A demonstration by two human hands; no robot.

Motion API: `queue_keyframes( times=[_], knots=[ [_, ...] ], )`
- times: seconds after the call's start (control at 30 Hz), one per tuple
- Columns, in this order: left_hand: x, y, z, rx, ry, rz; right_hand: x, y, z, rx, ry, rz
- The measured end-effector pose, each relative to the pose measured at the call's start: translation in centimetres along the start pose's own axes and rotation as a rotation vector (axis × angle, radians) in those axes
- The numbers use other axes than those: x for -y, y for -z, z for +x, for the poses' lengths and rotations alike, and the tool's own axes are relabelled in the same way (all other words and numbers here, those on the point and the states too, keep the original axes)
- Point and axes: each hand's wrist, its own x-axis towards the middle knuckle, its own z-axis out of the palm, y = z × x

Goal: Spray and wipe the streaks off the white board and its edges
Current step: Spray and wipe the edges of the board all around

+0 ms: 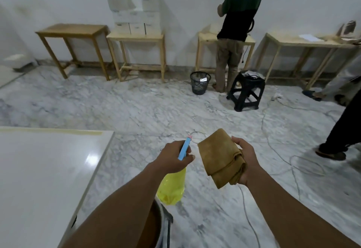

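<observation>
The glossy white board (43, 169) lies flat at the lower left, with a strip of tan tape along its far edge. My left hand (173, 158) grips the neck of a yellow spray bottle (172, 187) with a blue nozzle head, held over the floor to the right of the board. My right hand (245, 159) holds a folded brown cloth (218, 156) beside the bottle. Neither hand touches the board.
Marble floor ahead with white cables (273, 150) trailing at right. A black mesh bin (200, 82) and black stool (246, 90) stand near a person (236, 32) at wooden tables (136, 52) along the wall. Other people's legs (341, 130) at right.
</observation>
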Motion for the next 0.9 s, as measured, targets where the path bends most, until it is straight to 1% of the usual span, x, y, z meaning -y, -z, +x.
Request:
queue_keyframes(
  times=[0.17, 0.3, 0.37, 0.47, 0.63, 0.7, 0.73, 0.8, 0.83, 0.9],
  knots=[
    [-1.4, 1.5, 7.4, -0.069, 0.075, 0.009, 6.7, -0.6, 7.1, 0.028, -0.012, -0.117],
    [-1.3, 2.3, 12.6, -0.145, 0.156, -0.007, 10.9, -2.8, 13.7, 0.122, -0.058, -0.175],
    [-1.3, 2.0, 15.0, -0.21, 0.213, -0.011, 13.2, -3.5, 16.9, 0.158, -0.071, -0.224],
    [-1.6, 2.0, 16.1, -0.239, 0.245, 0.009, 15.3, -4.6, 19.6, 0.204, -0.12, -0.238],
    [-1.8, 3.9, 19.2, -0.271, 0.322, -0.033, 18.4, -7.0, 23.6, 0.272, -0.137, -0.257],
    [-0.4, 4.9, 21.0, -0.322, 0.413, -0.052, 19.3, -10.1, 27.0, 0.347, -0.209, -0.328],
    [-0.4, 4.8, 21.0, -0.309, 0.411, -0.064, 19.1, -10.0, 27.1, 0.352, -0.213, -0.325],
    [2.0, 6.5, 23.5, -0.367, 0.46, -0.074, 19.8, -14.2, 31.1, 0.413, -0.259, -0.394],
    [2.0, 6.7, 23.8, -0.361, 0.462, -0.085, 19.8, -14.4, 31.3, 0.401, -0.263, -0.38],
    [5.6, 9.3, 26.4, -0.439, 0.531, -0.11, 19.4, -19.4, 36.0, 0.438, -0.289, -0.444]
  ],
)
